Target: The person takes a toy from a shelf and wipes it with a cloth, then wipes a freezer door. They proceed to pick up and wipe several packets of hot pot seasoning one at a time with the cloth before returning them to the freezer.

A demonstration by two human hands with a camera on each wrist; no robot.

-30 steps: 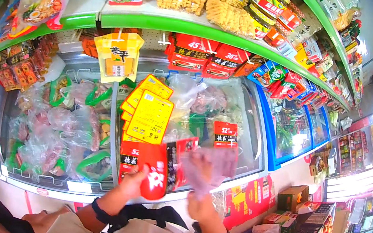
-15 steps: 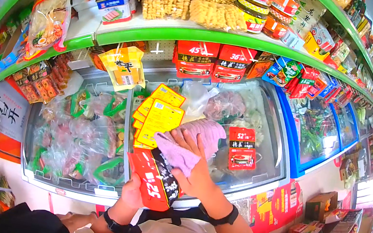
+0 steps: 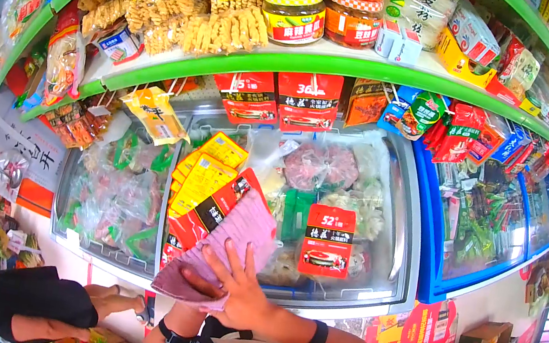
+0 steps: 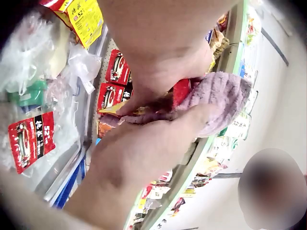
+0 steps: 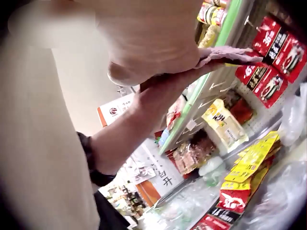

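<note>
- Purple ribbed cloth [image 3: 240, 234] lay over a red packet [image 3: 198, 220] at 6 o'clock in the head view, both held up in front of the freezer [image 3: 408, 262] glass.
- The right hand [image 3: 238, 297] lay flat on the cloth's lower end. Its fingers were straight and spread wide, pressing the cloth to the packet and closing on nothing.
- The left hand [image 4: 158, 55] came in from below and was mostly hidden in the head view. In the left wrist view its fingers curled round the lower edge of the packet and cloth together, holding both.
- The packet stuck out from under the cloth toward 11 o'clock, red with a black band of white characters.
- Yellow packs [image 3: 207, 168] lay at 11 o'clock of the cloth, just beyond the packet's far end.
- A red pack marked 52 [image 3: 327, 240] lay on the freezer glass at 3 o'clock of the cloth, apart from it.
- A green shelf [image 3: 347, 65] curved across at 12 o'clock, with jars [image 3: 292, 14] standing on it and red hanging packs [image 3: 307, 102] under its edge.
- A blue-framed freezer [image 3: 427, 251] stood at 3 o'clock, touching the first.
</note>
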